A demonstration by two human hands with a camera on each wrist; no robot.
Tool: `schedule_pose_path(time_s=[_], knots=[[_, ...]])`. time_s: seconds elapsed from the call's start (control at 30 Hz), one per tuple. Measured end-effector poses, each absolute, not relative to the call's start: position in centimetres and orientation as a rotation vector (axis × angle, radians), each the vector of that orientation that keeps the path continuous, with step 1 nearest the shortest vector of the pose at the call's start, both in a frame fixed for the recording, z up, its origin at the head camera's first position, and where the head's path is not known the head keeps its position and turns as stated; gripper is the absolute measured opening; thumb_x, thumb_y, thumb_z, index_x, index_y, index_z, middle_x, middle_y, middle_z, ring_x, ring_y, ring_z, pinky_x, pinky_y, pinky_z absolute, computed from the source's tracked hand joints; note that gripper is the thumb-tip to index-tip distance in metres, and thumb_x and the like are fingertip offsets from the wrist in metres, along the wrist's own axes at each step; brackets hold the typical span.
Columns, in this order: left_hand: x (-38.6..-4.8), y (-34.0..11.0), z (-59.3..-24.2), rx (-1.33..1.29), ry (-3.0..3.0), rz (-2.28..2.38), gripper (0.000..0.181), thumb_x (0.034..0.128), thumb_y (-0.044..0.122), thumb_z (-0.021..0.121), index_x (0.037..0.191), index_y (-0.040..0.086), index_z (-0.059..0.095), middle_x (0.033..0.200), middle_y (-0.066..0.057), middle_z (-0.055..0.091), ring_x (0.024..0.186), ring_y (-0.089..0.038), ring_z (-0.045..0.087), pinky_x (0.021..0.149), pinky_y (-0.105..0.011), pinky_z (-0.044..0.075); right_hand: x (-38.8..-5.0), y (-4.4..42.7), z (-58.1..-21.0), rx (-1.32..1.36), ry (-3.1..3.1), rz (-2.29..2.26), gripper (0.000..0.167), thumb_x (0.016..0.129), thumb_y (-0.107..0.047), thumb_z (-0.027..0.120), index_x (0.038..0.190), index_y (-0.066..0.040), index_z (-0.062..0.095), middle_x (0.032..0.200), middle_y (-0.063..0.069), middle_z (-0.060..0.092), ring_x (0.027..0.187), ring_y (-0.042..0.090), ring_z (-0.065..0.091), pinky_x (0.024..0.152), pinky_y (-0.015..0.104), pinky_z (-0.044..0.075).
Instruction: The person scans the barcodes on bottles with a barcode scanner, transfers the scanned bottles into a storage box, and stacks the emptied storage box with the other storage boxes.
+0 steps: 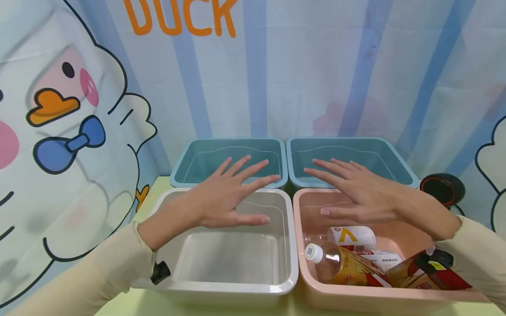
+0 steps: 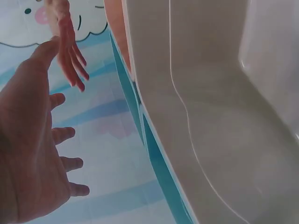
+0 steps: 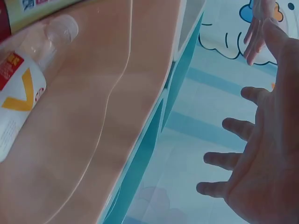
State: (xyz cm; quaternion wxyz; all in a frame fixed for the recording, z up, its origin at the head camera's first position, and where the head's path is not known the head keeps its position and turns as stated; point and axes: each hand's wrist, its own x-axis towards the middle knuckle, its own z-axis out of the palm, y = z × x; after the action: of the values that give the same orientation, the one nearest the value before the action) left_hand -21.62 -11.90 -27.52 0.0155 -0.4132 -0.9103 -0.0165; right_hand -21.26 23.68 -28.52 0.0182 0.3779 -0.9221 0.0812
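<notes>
In the head view my left hand (image 1: 225, 197) hovers over the back of a white bin (image 1: 233, 287), palm down, fingers straight and spread, holding nothing. Above the back of a pink bin (image 1: 356, 292) is my right hand (image 1: 363, 193), also spread and holding nothing. Inside the pink bin lie a bottle (image 1: 345, 265) with a white cap and orange label, a bottle with a white label (image 1: 353, 237), and a red and brown package (image 1: 427, 272), partly hidden by the right sleeve. The right wrist view shows the white-labelled bottle (image 3: 18, 100) below the right hand (image 3: 266, 140).
Two blue bins, left (image 1: 183, 164) and right (image 1: 395, 162), stand behind the front pair. A round black device (image 1: 442, 189) sits at the right. Behind everything hangs a printed curtain (image 1: 276, 79) with a duck. The tabletop (image 1: 148, 197) is yellow-green.
</notes>
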Motion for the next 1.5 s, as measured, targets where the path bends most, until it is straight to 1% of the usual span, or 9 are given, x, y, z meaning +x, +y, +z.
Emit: schedule_pose_path(time_s=[0.27, 0.47, 0.57, 0.7, 0.8, 0.97, 1.07, 1.2, 1.5], knots=[[-19.7, -10.1, -27.7, -1.479, -2.793, -0.050, 0.083, 0.0996, 0.080, 0.046, 0.170, 0.041, 0.024, 0.179, 0.002, 0.016, 0.165, -0.034, 0.009, 0.128, -0.063, 0.012, -19.6, 23.4, -28.9, 1.334, -2.915, 0.445, 0.078, 0.105, -0.049, 0.064, 0.170, -0.026, 0.029, 0.174, 0.006, 0.030, 0.156, 0.042, 0.035, 0.114, 0.073, 0.035], [-18.6, -9.0, -27.9, -1.647, -2.773, -0.026, 0.079, 0.1016, 0.077, 0.046, 0.168, 0.036, 0.034, 0.177, 0.003, 0.022, 0.164, -0.028, 0.015, 0.130, -0.056, 0.014, -18.2, 23.1, -29.2, 1.480, -2.971, 0.523, 0.078, 0.105, -0.051, 0.062, 0.171, -0.034, 0.024, 0.175, -0.002, 0.028, 0.158, 0.035, 0.033, 0.116, 0.072, 0.034], [-18.0, -8.6, -28.0, -1.733, -2.717, -0.009, 0.074, 0.1032, 0.075, 0.045, 0.164, 0.032, 0.044, 0.174, 0.003, 0.033, 0.162, -0.027, 0.024, 0.130, -0.053, 0.018, -17.6, 22.9, -29.5, 1.529, -2.960, 0.580, 0.081, 0.102, -0.053, 0.067, 0.170, -0.030, 0.029, 0.172, -0.001, 0.034, 0.155, 0.032, 0.039, 0.114, 0.070, 0.038], [-17.4, -8.1, -28.2, -1.842, -2.638, -0.017, 0.065, 0.1058, 0.068, 0.047, 0.157, 0.029, 0.055, 0.166, 0.004, 0.046, 0.157, -0.024, 0.036, 0.127, -0.048, 0.030, -17.4, 22.8, -29.8, 1.618, -2.936, 0.578, 0.076, 0.099, -0.057, 0.072, 0.163, -0.031, 0.041, 0.159, -0.012, 0.050, 0.140, 0.015, 0.055, 0.109, 0.056, 0.050], [-17.0, -7.5, -28.7, -1.923, -2.568, -0.021, 0.056, 0.1076, 0.063, 0.050, 0.150, 0.028, 0.062, 0.159, 0.004, 0.055, 0.151, -0.021, 0.046, 0.123, -0.043, 0.038, -17.5, 22.7, -30.0, 1.648, -2.960, 0.573, 0.070, 0.096, -0.059, 0.073, 0.157, -0.038, 0.046, 0.150, -0.020, 0.054, 0.130, 0.006, 0.058, 0.105, 0.044, 0.055], [-16.3, -6.6, -29.8, -2.025, -2.451, -0.030, 0.045, 0.1087, 0.053, 0.055, 0.141, 0.025, 0.069, 0.144, 0.006, 0.066, 0.139, -0.014, 0.057, 0.117, -0.033, 0.044, -17.4, 22.9, -30.7, 1.686, -3.025, 0.669, 0.067, 0.098, -0.058, 0.071, 0.157, -0.037, 0.047, 0.150, -0.016, 0.055, 0.128, 0.009, 0.056, 0.106, 0.041, 0.054], [-16.2, -6.2, -30.4, -2.072, -2.421, -0.050, 0.042, 0.1087, 0.049, 0.057, 0.139, 0.023, 0.071, 0.138, 0.006, 0.069, 0.134, -0.012, 0.060, 0.115, -0.029, 0.044, -17.4, 23.1, -31.3, 1.698, -3.071, 0.800, 0.061, 0.100, -0.050, 0.072, 0.154, -0.033, 0.050, 0.142, -0.013, 0.059, 0.121, 0.010, 0.059, 0.100, 0.036, 0.055], [-16.2, -5.8, -31.0, -2.118, -2.398, -0.086, 0.039, 0.1083, 0.046, 0.059, 0.137, 0.023, 0.073, 0.135, 0.006, 0.071, 0.131, -0.011, 0.061, 0.113, -0.025, 0.044, -17.5, 23.1, -31.8, 1.703, -3.106, 0.945, 0.057, 0.099, -0.042, 0.074, 0.151, -0.032, 0.052, 0.131, -0.013, 0.060, 0.111, 0.011, 0.061, 0.095, 0.030, 0.056], [-16.3, -5.3, -31.5, -2.161, -2.336, -0.076, 0.032, 0.1076, 0.043, 0.063, 0.131, 0.023, 0.074, 0.130, 0.009, 0.072, 0.124, -0.009, 0.062, 0.109, -0.020, 0.044, -17.8, 22.9, -32.1, 1.773, -3.160, 1.060, 0.054, 0.097, -0.038, 0.077, 0.146, -0.034, 0.055, 0.110, -0.009, 0.061, 0.097, 0.008, 0.062, 0.080, 0.027, 0.058]])
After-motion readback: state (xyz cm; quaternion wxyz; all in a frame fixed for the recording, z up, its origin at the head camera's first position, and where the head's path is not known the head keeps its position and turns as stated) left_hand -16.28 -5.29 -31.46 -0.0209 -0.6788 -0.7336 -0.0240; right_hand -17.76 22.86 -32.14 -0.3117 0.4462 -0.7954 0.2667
